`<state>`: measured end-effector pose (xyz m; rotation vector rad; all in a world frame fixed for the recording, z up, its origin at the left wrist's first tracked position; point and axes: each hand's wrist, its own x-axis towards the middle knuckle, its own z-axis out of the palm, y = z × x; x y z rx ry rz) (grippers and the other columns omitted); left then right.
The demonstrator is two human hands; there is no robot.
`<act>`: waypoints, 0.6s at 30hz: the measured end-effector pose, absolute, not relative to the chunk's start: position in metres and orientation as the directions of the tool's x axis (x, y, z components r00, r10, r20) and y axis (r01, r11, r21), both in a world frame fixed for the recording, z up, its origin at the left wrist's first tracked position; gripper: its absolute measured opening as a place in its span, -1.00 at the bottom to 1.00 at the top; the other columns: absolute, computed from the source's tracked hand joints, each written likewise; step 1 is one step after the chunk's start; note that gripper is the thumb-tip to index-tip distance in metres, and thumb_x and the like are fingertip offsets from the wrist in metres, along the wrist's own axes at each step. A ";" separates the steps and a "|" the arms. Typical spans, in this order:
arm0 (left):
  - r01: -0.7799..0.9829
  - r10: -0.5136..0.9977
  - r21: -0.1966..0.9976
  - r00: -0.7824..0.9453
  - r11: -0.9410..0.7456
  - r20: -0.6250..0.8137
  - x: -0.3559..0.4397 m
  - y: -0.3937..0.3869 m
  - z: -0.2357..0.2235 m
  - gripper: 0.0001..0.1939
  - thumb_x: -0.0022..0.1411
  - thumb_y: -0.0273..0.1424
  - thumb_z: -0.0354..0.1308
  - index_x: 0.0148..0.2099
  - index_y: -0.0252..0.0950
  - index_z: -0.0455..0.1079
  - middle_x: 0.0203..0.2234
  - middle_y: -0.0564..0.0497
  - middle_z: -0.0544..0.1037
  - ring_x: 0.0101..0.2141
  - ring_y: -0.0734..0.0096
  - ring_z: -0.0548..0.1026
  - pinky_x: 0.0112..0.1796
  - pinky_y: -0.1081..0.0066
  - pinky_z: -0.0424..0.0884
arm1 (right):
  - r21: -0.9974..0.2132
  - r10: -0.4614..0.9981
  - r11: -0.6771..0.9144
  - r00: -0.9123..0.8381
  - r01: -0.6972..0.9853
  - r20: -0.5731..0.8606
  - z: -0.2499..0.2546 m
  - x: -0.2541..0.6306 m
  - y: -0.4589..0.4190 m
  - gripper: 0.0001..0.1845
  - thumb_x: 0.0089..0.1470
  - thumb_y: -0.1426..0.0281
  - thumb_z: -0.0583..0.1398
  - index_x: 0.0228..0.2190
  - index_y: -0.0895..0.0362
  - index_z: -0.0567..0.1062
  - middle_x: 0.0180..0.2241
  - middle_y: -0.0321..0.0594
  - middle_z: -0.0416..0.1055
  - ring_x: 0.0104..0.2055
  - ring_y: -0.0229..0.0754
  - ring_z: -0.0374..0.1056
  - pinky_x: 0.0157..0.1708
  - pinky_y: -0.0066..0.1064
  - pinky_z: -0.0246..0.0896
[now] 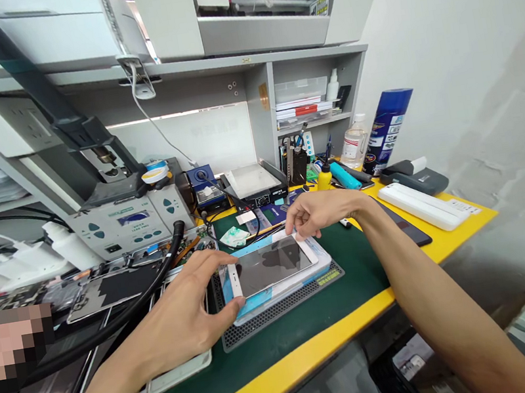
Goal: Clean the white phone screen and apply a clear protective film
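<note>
A white-framed smartphone (268, 267) with a dark, glossy screen lies face up on a pale blue and white box (263, 299). Beneath the box is a grey perforated mat (284, 306). My left hand (193, 307) spans the left end of the phone, with thumb and index finger at opposite long edges. At the far right corner, my right hand (317, 211) has its fingers curled and pinched together, close to or touching the phone's edge. Whatever may be between those fingertips is hidden. An irregular darker patch shows on the screen.
A black hose (156, 283) runs along the left past a rework station (131, 220). Behind the phone are a cable and a small white packet (235, 236). A blue spray can (389, 130) and a white bar-shaped device (423, 205) stand right. The bench edge (291, 378) is yellow.
</note>
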<state>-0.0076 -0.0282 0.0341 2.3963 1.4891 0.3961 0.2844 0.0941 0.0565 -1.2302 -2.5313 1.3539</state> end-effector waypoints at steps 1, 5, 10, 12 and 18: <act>0.821 0.903 0.388 0.423 -0.419 0.078 -0.007 -0.028 0.033 -0.51 0.24 -0.06 0.09 0.14 -0.14 0.26 0.15 -0.10 0.35 0.10 0.05 0.39 0.03 0.23 0.37 | -0.709 0.646 0.316 -0.690 0.630 -0.326 0.056 0.285 0.094 -0.66 -0.11 0.34 0.31 -0.24 0.22 0.54 -0.43 -0.20 0.52 -0.44 -0.21 0.39 -0.45 -0.44 0.37; 0.829 0.917 0.398 0.384 -0.394 0.108 -0.007 -0.029 0.030 -0.49 0.23 -0.06 0.10 0.15 -0.15 0.26 0.15 -0.10 0.35 0.06 0.05 0.42 -0.01 0.22 0.39 | -0.712 0.640 0.322 -0.698 0.624 -0.322 0.054 0.286 0.096 -0.64 -0.09 0.32 0.30 -0.22 0.23 0.54 -0.44 -0.22 0.51 -0.45 -0.23 0.38 -0.45 -0.44 0.37; 0.819 0.901 0.390 0.427 -0.420 0.073 -0.009 -0.027 0.032 -0.49 0.24 -0.08 0.10 0.16 -0.15 0.25 0.15 -0.10 0.35 0.09 0.08 0.40 0.03 0.24 0.36 | -0.713 0.647 0.324 -0.696 0.621 -0.313 0.054 0.287 0.097 -0.60 -0.10 0.28 0.33 -0.20 0.22 0.53 -0.45 -0.24 0.50 -0.48 -0.24 0.38 -0.45 -0.44 0.36; 0.819 0.899 0.385 0.432 -0.424 0.072 -0.009 -0.027 0.033 -0.50 0.25 -0.08 0.09 0.17 -0.16 0.24 0.15 -0.12 0.34 0.09 0.07 0.39 0.05 0.23 0.35 | -0.714 0.651 0.320 -0.692 0.623 -0.313 0.054 0.287 0.097 -0.60 -0.10 0.26 0.33 -0.21 0.21 0.52 -0.46 -0.24 0.50 -0.49 -0.24 0.37 -0.46 -0.44 0.36; 0.820 0.898 0.388 0.437 -0.420 0.047 -0.009 -0.028 0.034 -0.50 0.27 -0.08 0.08 0.19 -0.14 0.21 0.16 -0.11 0.30 0.10 0.09 0.38 0.04 0.23 0.35 | -0.711 0.684 0.340 -0.681 0.616 -0.263 0.049 0.288 0.101 -0.62 -0.06 0.23 0.33 -0.23 0.19 0.54 -0.47 -0.25 0.47 -0.51 -0.26 0.36 -0.51 -0.46 0.32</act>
